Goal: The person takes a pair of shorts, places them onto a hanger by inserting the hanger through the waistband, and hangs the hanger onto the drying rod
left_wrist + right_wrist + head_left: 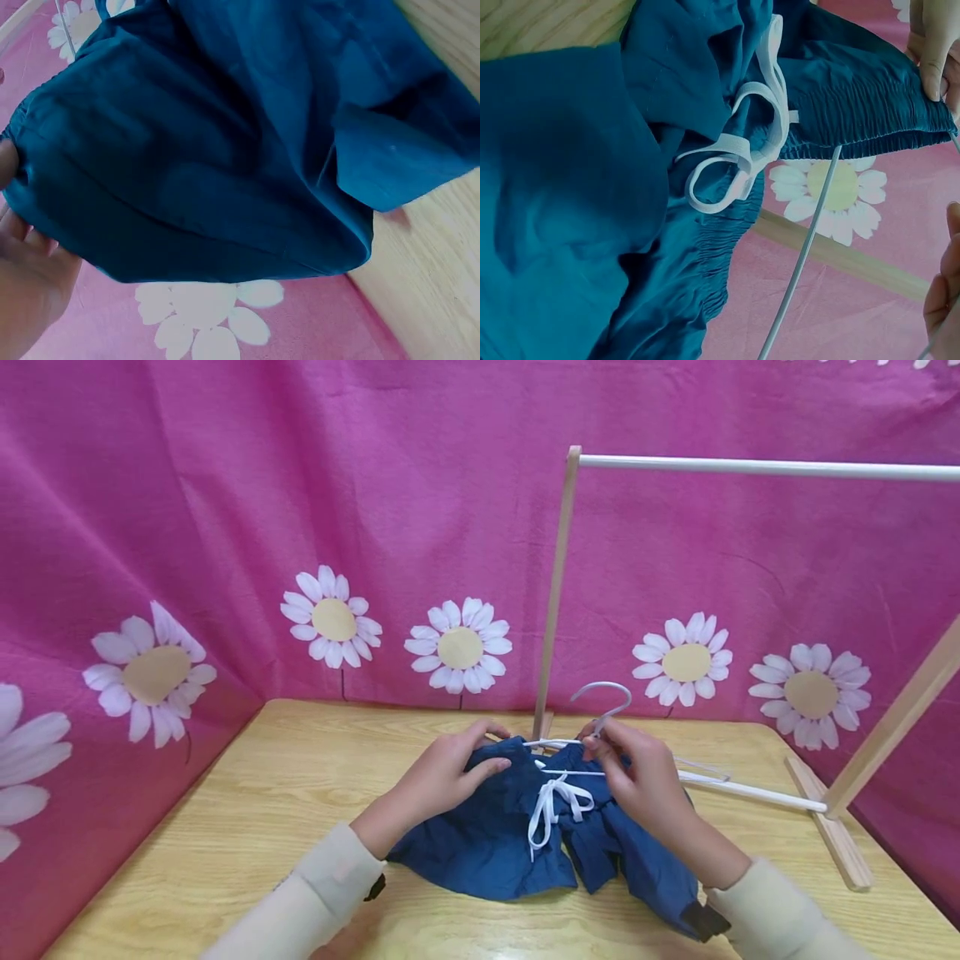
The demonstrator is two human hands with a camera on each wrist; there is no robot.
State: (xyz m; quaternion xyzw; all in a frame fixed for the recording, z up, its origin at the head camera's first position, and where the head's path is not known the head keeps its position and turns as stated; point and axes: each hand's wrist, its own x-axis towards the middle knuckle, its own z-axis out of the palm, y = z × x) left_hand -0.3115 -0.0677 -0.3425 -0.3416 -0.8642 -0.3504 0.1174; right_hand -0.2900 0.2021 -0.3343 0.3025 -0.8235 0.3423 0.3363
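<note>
Dark blue shorts (487,852) with a gathered elastic waistband and a white drawstring (546,810) tied in a bow are held over the table. My left hand (453,772) grips the waistband at its left end, thumb on the near side. My right hand (645,772) pinches a white wire hanger (628,695) just below its hook, which points up. In the right wrist view, the hanger's thin bar (802,251) runs into the waistband opening. The left wrist view shows a shorts leg (165,195) hanging loosely, with the left fingers (37,262) at the waistband.
A rack with a white top rod (750,467), wooden posts (558,585) and a white lower rod (765,795) stands behind and to the right. Its wooden foot (832,831) rests on the wood-grain table (300,777). Pink daisy-printed cloth (450,485) hangs around the table.
</note>
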